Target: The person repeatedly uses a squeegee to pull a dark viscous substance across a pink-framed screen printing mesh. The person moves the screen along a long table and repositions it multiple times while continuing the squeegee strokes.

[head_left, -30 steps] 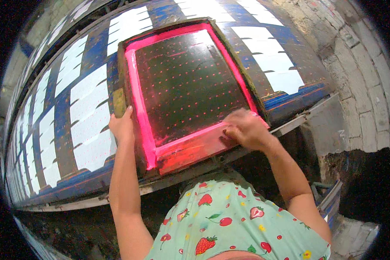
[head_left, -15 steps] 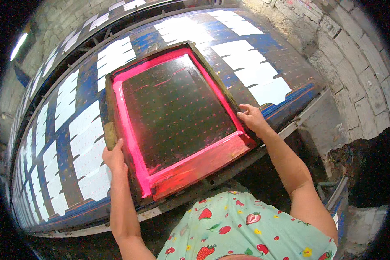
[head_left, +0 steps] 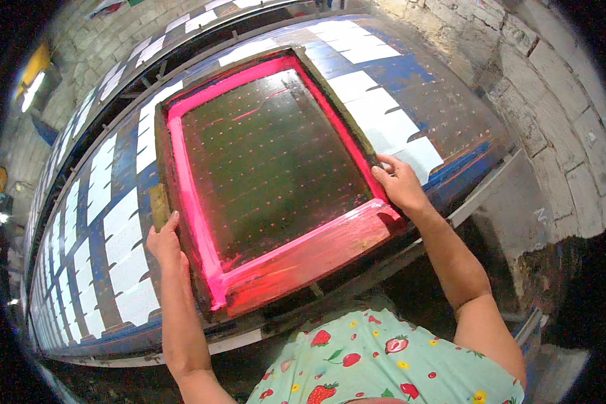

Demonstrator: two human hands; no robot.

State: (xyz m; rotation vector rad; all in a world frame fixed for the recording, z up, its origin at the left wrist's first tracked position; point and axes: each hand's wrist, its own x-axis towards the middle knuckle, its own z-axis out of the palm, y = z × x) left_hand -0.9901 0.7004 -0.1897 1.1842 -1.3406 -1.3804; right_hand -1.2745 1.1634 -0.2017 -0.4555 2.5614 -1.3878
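Observation:
A large screen printing frame tilts over the near edge of a long table, its dark mesh dotted in rows and bordered in bright pink. My left hand grips the frame's left side, thumb up along the edge beside a yellowish block. On the right side, near the lower corner, my right hand closes round the frame's edge. Wet pink ink lines the inner rim, thickest along the near side. What lies under the frame is hidden.
White cut pieces lie in rows on the blue-stained table, left and right of the frame. A metal rail runs along the near edge. A second table with white pieces stands behind; a block wall rises at right.
Both hands hold on to the frame. It has shifted slightly left and looks a little larger, covering more of the white pieces behind it. The view has moved a bit too.

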